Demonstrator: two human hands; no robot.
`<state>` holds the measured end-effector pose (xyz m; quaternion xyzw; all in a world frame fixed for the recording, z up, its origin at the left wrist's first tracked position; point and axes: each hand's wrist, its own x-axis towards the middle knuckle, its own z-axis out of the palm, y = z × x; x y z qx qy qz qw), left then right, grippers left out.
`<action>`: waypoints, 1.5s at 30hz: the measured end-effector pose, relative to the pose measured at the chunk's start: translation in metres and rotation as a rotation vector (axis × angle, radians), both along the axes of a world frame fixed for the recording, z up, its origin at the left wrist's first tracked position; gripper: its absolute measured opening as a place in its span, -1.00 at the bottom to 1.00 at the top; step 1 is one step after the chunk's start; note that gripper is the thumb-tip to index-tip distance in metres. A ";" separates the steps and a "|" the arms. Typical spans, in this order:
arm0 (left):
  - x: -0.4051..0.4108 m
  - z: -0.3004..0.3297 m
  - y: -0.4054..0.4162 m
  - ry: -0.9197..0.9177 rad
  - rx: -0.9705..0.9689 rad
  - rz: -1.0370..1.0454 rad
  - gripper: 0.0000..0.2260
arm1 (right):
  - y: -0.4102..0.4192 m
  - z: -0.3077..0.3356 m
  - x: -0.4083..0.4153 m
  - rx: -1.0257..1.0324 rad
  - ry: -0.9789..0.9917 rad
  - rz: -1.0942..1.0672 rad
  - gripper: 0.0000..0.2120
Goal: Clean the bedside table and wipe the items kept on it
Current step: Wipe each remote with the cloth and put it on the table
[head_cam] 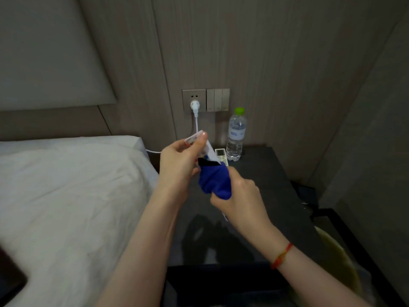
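Note:
My left hand (pixel 180 161) holds a small white packet or card (pixel 210 151) up above the dark bedside table (pixel 272 187), thumb and fingers pinching its upper end. My right hand (pixel 240 199) grips a bunched blue cloth (pixel 214 181) and presses it against the lower end of the packet. A white remote control (pixel 222 155) lies on the table at the back. A clear water bottle with a green cap (pixel 236 135) stands upright next to it, by the wall.
A bed with white sheets (pixel 66 196) lies to the left of the table. A white plug and cable (pixel 195 107) sit in the wall socket above the table, beside light switches (pixel 218 100). A dark frame and a yellowish bin (pixel 338 251) stand at right.

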<state>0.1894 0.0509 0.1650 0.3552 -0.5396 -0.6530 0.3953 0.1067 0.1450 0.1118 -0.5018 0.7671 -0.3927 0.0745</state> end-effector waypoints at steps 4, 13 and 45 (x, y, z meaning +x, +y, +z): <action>-0.004 -0.004 0.003 0.074 0.004 0.123 -0.93 | 0.005 0.000 -0.001 -0.035 0.127 0.032 -0.55; 0.000 -0.022 0.014 0.230 0.034 -0.020 -0.90 | -0.018 0.035 -0.002 -0.204 0.144 0.233 -0.43; 0.020 -0.020 -0.014 0.184 0.138 0.243 -0.92 | 0.005 -0.031 -0.015 0.148 -0.176 0.314 -0.46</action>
